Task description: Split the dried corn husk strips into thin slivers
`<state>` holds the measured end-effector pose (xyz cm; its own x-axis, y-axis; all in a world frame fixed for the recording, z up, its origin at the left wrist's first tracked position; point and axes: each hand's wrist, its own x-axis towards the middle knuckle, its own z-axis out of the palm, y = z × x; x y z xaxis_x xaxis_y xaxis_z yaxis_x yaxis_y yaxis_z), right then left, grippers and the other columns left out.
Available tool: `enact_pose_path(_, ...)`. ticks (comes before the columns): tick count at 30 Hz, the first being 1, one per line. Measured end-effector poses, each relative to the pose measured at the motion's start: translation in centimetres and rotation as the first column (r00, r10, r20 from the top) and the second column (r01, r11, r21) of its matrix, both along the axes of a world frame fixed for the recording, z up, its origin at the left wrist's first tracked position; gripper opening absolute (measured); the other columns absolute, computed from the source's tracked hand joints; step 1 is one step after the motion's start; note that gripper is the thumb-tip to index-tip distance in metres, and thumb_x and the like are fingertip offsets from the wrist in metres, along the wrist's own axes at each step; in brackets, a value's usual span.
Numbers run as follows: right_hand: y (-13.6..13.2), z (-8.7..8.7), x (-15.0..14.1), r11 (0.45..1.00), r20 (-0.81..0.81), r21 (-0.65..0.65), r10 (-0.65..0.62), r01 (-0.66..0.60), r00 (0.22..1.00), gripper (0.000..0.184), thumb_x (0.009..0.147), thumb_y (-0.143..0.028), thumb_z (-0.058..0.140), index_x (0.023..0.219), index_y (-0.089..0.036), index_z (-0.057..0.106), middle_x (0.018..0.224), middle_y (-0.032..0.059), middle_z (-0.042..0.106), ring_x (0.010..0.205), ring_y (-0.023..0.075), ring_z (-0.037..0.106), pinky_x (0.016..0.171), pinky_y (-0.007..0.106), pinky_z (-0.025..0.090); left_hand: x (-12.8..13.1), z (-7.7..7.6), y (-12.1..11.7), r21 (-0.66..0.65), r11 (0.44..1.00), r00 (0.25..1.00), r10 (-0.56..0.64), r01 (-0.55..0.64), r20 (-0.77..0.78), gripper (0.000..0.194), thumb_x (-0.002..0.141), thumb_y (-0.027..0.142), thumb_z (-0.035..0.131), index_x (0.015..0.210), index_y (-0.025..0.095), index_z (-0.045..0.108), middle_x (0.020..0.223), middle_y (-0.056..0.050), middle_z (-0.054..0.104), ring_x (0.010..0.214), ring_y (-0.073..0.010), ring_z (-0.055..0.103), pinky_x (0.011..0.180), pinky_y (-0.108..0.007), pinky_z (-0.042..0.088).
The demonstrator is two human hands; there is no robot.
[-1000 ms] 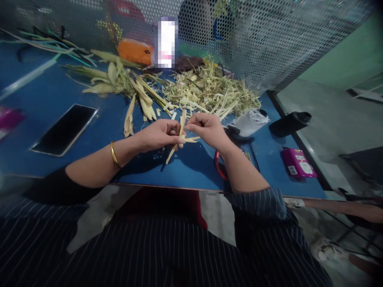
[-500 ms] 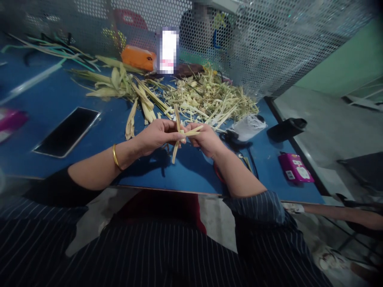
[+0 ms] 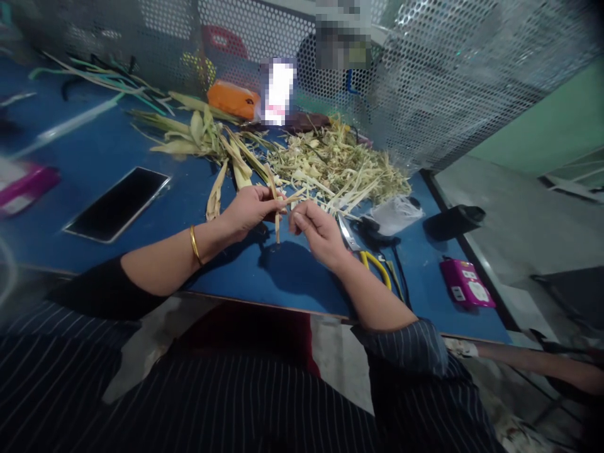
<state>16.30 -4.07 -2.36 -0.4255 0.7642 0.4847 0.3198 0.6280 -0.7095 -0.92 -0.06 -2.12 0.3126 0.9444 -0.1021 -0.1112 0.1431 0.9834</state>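
1. A blue table (image 3: 425,314) carries dry husk leaves (image 3: 202,135) beside a shredded heap (image 3: 330,167)
2. Its left side bears a dark phone (image 3: 117,202), lying flat
3. On its right: yellow-handled scissors (image 3: 348,234), a black cylinder (image 3: 453,221)
4. 2 magenta packs (image 3: 467,283), 1 per side

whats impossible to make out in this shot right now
All in head view:
Pale strips: partly behind left hand
Anything inside right hand: curled fingers hide it
Scissors: partly behind right wrist
Bright panel: pixelated
Leftmost magenta packet: cut by left edge
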Motion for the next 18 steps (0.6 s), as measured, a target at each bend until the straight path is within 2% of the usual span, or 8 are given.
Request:
enact_pose_path(2, -0.2, -0.3, -0.3, 0.991, 0.154, 0.134, -0.044, 0.023, 0.987, 0.022, 0.098, -0.028, 0.037, 0.077, -0.023, 0.043, 0.070, -0.0003, 0.049, 0.064, 0.0142, 0.046, 0.063, 0.029, 0.039, 0.2, -0.3, 0.0, 0.023, 0.999, 0.999, 0.036, -0.036, 0.013, 0.026, 0.065, 0.027, 0.080, 0.080, 0.010, 0.068, 0.071, -0.002, 0.066, 0.062, -0.0106, 0.060, 0.062, -0.023, 0.050)
enact_pose_path(4, -0.4, -0.6, -0.7, 0.963, 0.286, 0.269, -0.062, -0.018, 0.956, 0.018, 0.096, -0.022, 0.036, 0.078, -0.023, 0.040, 0.071, 0.0012, 0.049, 0.065, 0.0160, 0.044, 0.064, 0.030, 0.038, 0.4, -0.4, -0.1, 0.047, 0.997, 0.998, 0.069, -0.069, -0.002, 0.021, 0.067, 0.023, 0.077, 0.080, 0.009, 0.067, 0.069, -0.001, 0.065, 0.061, -0.0097, 0.059, 0.063, -0.023, 0.049)
enact_pose_path(6, -0.8, -0.8, -1.1, 0.936, 0.351, 0.341, -0.044, -0.084, 0.935, 0.014, 0.091, -0.017, 0.036, 0.080, -0.023, 0.039, 0.072, 0.0024, 0.049, 0.067, 0.0175, 0.044, 0.065, 0.030, 0.038, 0.4, -0.5, -0.2, 0.071, 0.994, 0.995, 0.086, -0.083, -0.044, 0.017, 0.069, 0.020, 0.073, 0.079, 0.009, 0.068, 0.068, -0.001, 0.065, 0.060, -0.0091, 0.057, 0.061, -0.022, 0.047)
enact_pose_path(8, -1.1, -0.9, -1.3, 0.925, 0.361, 0.354, 0.000, -0.137, 0.933, 0.013, 0.089, -0.014, 0.036, 0.081, -0.023, 0.039, 0.071, 0.0025, 0.049, 0.067, 0.0178, 0.044, 0.064, 0.030, 0.038, 0.4, -0.7, -0.1, 0.099, 0.992, 0.991, 0.091, -0.081, -0.095, 0.015, 0.068, 0.019, 0.072, 0.079, 0.009, 0.068, 0.067, -0.001, 0.065, 0.059, -0.0090, 0.056, 0.059, -0.021, 0.044)
enact_pose_path(12, -1.3, -0.5, -1.2, 0.947, 0.249, 0.276, 0.094, -0.164, 0.964, 0.014, 0.092, -0.016, 0.035, 0.081, -0.024, 0.041, 0.072, 0.0013, 0.049, 0.067, 0.0165, 0.044, 0.064, 0.030, 0.037, 0.1, -0.9, 0.2, 0.161, 0.986, 0.988, 0.062, -0.039, -0.143, 0.015, 0.067, 0.020, 0.072, 0.077, 0.010, 0.069, 0.065, -0.001, 0.064, 0.058, -0.0097, 0.054, 0.056, -0.021, 0.042)
enact_pose_path(15, -1.0, 0.2, -0.6, 0.991, 0.045, 0.136, 0.017, -0.023, 0.999, 0.020, 0.097, -0.027, 0.038, 0.078, -0.024, 0.043, 0.072, 0.0006, 0.048, 0.066, 0.0151, 0.045, 0.065, 0.030, 0.039, -0.2, -0.8, 0.2, 0.155, 0.987, 0.990, -0.028, 0.050, -0.139, 0.017, 0.066, 0.024, 0.074, 0.074, 0.010, 0.068, 0.063, -0.002, 0.064, 0.057, -0.0105, 0.054, 0.056, -0.023, 0.043)
enact_pose_path(18, -0.4, 0.9, 0.3, 0.994, -0.204, -0.077, -0.090, 0.075, 0.975, 0.029, 0.096, -0.041, 0.044, 0.073, -0.024, 0.046, 0.067, -0.0006, 0.048, 0.062, 0.0139, 0.046, 0.064, 0.030, 0.040, -0.3, -0.7, 0.0, 0.124, 0.974, 0.969, -0.164, 0.188, -0.183, 0.020, 0.066, 0.028, 0.077, 0.073, 0.011, 0.068, 0.063, -0.003, 0.064, 0.055, -0.0107, 0.055, 0.056, -0.024, 0.044)
